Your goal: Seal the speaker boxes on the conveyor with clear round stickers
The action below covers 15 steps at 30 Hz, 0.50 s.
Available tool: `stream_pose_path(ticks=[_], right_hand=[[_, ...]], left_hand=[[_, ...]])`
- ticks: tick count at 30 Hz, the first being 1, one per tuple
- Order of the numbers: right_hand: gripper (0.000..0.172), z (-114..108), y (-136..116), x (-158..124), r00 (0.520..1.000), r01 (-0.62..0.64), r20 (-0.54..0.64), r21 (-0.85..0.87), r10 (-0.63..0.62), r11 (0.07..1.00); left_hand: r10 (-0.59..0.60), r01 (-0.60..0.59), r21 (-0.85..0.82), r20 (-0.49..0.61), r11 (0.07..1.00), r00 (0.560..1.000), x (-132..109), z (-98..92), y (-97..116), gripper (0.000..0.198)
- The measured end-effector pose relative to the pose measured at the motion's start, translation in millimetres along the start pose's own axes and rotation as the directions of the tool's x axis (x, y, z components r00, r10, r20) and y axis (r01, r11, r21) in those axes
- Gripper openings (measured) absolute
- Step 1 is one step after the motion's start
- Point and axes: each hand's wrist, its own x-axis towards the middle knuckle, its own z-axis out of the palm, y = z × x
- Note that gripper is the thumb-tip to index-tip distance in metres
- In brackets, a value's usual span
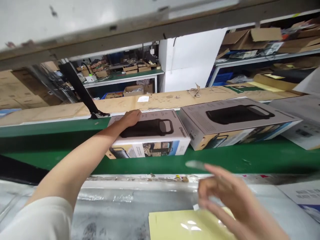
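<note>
My left hand (133,118) grips the far top edge of a printed retail box (147,136), which lies flat on the green conveyor belt (150,166). A black device with a handle is pictured on the box's top. Some of this hand's fingers are hidden past the far edge. My right hand (230,196) hovers at the near side of the belt, smeared by motion, its index finger stretched out. A small clear oval sticker (196,164) clings to that fingertip. Below it is a pale yellow sticker sheet (185,225) on the grey worktop (112,210).
Two more retail boxes, a similar box (232,120) and a paler box (305,116), stand along the belt to the right. A black post (80,88) rises at the belt's far side. An overhead beam (125,31) crosses above. A white printed item (303,198) lies at lower right.
</note>
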Motion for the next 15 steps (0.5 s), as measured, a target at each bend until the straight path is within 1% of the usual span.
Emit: stream_pose_path(ticks=[1,2,3,4,5,6,7,8,10,12,15], right_hand=[[0.048,-1,-6,35,0.998,0.050,0.025,-0.013,-0.050,0.999],[0.052,0,-10,73,0.996,0.080,0.049,-0.014,-0.080,0.997],[0.059,5,-11,110,0.993,0.112,0.038,-0.023,-0.111,0.993],[0.068,12,-11,146,0.992,0.110,0.065,-0.042,-0.107,0.993],[0.070,21,-9,179,0.989,0.125,0.089,-0.066,-0.119,0.990],[0.071,30,-5,209,0.981,0.148,0.138,-0.091,-0.134,0.985],[0.074,40,1,233,0.974,0.174,0.165,-0.099,-0.156,0.980],[0.075,48,7,253,0.968,0.190,0.186,-0.101,-0.169,0.977],[0.076,61,21,281,0.959,0.212,0.216,-0.109,-0.185,0.971],[0.076,70,33,295,0.952,0.227,0.236,-0.129,-0.193,0.965],[0.078,80,44,308,0.952,0.226,0.252,-0.198,-0.173,0.954]], left_hand=[[0.018,-0.018,-0.016,0.020,1.000,1.000,-10,0.0,-4,0.038],[0.035,-0.034,-0.036,0.031,0.999,0.999,-20,-0.5,-7,0.038],[0.047,-0.045,-0.056,0.027,0.997,0.999,-29,-1.1,-9,0.038],[0.051,-0.050,-0.070,0.010,0.996,0.999,-36,-1.8,-10,0.038],[0.047,-0.048,-0.076,-0.016,0.996,0.999,-42,-2.2,-10,0.038],[0.039,-0.042,-0.078,-0.042,0.996,0.998,-46,-2.3,-10,0.038],[0.029,-0.033,-0.078,-0.062,0.996,0.998,-49,-2.2,-10,0.038],[0.018,-0.024,-0.077,-0.071,0.997,0.997,-51,-1.9,-9,0.039],[0.011,-0.016,-0.078,-0.063,0.997,0.998,-51,-1.0,-8,0.042],[0.003,-0.007,-0.077,-0.057,0.997,0.998,-50,-0.1,-8,0.044],[-0.011,0.006,-0.077,-0.058,0.997,0.998,-49,0.5,-10,0.045]])
